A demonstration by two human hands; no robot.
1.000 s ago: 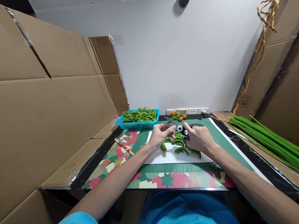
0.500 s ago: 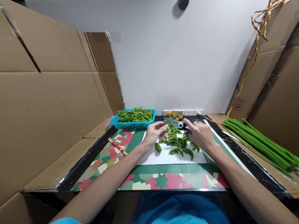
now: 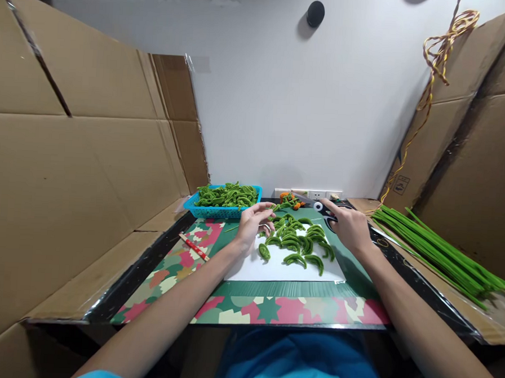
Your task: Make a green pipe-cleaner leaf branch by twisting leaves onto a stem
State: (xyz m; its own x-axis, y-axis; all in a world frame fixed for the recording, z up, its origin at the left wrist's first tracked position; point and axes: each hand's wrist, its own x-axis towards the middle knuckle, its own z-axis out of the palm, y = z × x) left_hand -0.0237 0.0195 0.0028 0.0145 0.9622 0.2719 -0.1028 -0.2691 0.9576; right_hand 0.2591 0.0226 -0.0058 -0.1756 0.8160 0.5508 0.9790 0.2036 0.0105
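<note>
My right hand (image 3: 352, 229) grips black-handled scissors (image 3: 318, 206), their blades angled toward the left, apart from my other hand. With fingers pinched, my left hand (image 3: 253, 225) holds a green pipe cleaner piece (image 3: 280, 207); its inner end is hidden by the fingers. Below and between the hands lies white paper (image 3: 248, 270) scattered with several bent, fuzzy green pipe cleaner pieces (image 3: 291, 239). One rounded green loop (image 3: 264, 251) rests nearest my left hand.
A blue basket (image 3: 217, 212) heaped with green pieces stands at the back left. Orange and green fuzzy pieces (image 3: 292, 200) lie by the wall sockets (image 3: 317, 194). Long green pipe cleaners (image 3: 439, 258) lie right. A red-wrapped stick (image 3: 194, 247) lies left. Cardboard walls (image 3: 88, 163) flank the table.
My right hand has drawn the scissors right, away from my left hand. My left hand has shifted slightly left, still pinching the green piece. More of the pieces on the paper show.
</note>
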